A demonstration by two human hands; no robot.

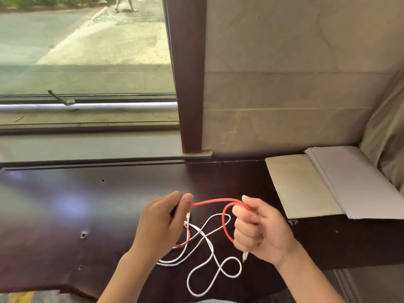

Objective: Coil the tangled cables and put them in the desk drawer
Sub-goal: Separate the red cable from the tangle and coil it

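Low in the frame's centre, the left hand (161,224) pinched the red cable (215,201) while the right hand (254,226) fisted its first loop. The white cable (211,246) sprawled tangled on the table (65,206). No drawer showed; coiling had seemingly barely begun.

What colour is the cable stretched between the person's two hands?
Red. The red cable runs between the left hand and right hand, clearest in the head view.
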